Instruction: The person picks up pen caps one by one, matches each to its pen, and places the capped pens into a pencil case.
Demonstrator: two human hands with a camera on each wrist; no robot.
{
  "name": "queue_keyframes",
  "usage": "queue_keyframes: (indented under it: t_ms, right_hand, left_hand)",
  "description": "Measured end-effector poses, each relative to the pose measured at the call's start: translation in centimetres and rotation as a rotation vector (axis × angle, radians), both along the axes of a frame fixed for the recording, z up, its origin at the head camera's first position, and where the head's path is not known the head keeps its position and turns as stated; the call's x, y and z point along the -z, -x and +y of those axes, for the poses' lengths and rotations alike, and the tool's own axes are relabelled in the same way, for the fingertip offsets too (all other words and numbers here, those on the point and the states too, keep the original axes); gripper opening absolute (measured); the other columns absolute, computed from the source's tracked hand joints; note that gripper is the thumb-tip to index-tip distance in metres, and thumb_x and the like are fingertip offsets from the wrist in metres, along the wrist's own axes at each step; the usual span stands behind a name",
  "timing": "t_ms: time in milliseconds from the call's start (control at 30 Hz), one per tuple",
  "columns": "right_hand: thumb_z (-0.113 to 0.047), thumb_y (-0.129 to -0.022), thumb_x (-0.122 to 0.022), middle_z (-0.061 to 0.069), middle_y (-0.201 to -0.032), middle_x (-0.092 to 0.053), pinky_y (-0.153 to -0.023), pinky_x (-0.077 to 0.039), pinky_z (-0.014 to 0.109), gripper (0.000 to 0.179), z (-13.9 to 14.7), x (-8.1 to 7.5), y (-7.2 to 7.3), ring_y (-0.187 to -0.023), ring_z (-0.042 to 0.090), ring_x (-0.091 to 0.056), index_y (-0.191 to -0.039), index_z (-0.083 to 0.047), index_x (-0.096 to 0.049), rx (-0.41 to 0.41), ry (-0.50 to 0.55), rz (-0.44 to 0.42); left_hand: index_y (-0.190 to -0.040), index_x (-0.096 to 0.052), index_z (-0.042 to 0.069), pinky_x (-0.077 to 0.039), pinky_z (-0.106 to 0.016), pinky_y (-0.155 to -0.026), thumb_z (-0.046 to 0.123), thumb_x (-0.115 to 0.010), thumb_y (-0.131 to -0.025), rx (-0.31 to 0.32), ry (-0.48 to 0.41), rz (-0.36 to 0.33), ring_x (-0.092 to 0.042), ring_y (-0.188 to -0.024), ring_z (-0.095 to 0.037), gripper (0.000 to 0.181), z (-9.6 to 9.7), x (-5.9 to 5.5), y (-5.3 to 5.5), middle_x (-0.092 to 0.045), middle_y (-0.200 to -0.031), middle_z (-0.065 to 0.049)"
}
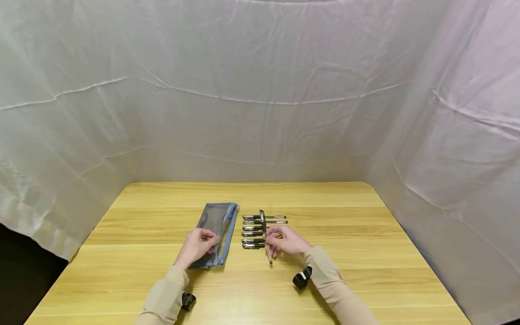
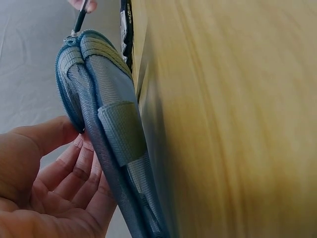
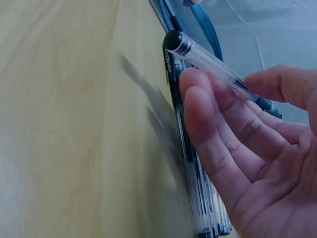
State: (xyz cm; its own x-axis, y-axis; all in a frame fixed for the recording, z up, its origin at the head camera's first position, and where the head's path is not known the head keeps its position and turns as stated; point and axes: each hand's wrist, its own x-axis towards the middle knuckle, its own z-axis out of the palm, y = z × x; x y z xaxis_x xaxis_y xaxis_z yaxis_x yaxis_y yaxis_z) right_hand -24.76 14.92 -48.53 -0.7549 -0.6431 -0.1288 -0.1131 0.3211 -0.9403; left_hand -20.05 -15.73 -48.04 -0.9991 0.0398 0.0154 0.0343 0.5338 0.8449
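Observation:
On the left of the table lies a blue mesh zipper pouch [image 1: 208, 217]. My left hand [image 1: 197, 246] pinches the zippered edge between thumb and fingers; the left wrist view shows that edge of the pouch [image 2: 94, 89] lifted and bulging apart from the rest. A clear-barrelled pen [image 1: 262, 220] with a black cap is pinched in my right hand [image 1: 287, 240], held above other pens. In the right wrist view the dark end of the held pen [image 3: 210, 62] points toward the camera. Several similar capped pens [image 1: 251, 222] lie in a row beneath, partly hidden by the right hand.
The wooden table [image 1: 325, 207] has a pale cloth curtain [image 1: 260, 126] hanging behind it and along both sides. A small black wrist device [image 1: 302, 277] sits by the right sleeve, another black one [image 1: 188, 301] by the left sleeve.

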Motion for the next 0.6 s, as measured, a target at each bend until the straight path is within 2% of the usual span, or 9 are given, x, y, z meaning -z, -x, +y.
queue_keyframes:
  t_ms: [167, 367, 600]
  right_hand:
    - [-0.008, -0.103, -0.052, 0.029, -0.096, -0.071, -0.067, -0.063, 0.030, 0.028, -0.4, -0.1, 0.0, -0.066, 0.013, -0.070, -0.119, 0.014, -0.056, 0.018, 0.041, -0.045]
    - [-0.007, -0.101, -0.054, 0.025, -0.098, -0.071, -0.068, -0.063, 0.030, 0.034, -1.1, -0.1, -0.1, -0.067, 0.015, -0.071, -0.127, 0.014, -0.052, 0.105, 0.079, -0.152]
    - [-0.002, -0.099, -0.055, 0.029, -0.104, -0.070, -0.069, -0.064, 0.032, 0.036, -2.5, -0.6, -0.2, -0.066, 0.017, -0.071, -0.130, 0.016, -0.050, 0.185, 0.129, -0.257]
  left_hand:
    - [-0.092, -0.076, -0.001, -0.056, -0.024, -0.059, 0.010, -0.070, -0.093, 0.005, 0.006, 0.005, -0.066, -0.057, -0.013, 0.013, 0.1, -0.1, 0.0, -0.073, -0.073, -0.006]
    - [-0.092, -0.076, -0.002, -0.056, -0.024, -0.058, 0.009, -0.070, -0.093, 0.001, -0.002, 0.001, -0.066, -0.057, -0.013, 0.013, 0.1, -0.2, 0.0, -0.072, -0.072, -0.006]
    - [-0.092, -0.076, -0.002, -0.056, -0.025, -0.058, 0.010, -0.070, -0.093, -0.003, -0.005, -0.001, -0.066, -0.057, -0.013, 0.013, 0.2, -0.2, -0.1, -0.072, -0.073, -0.007]
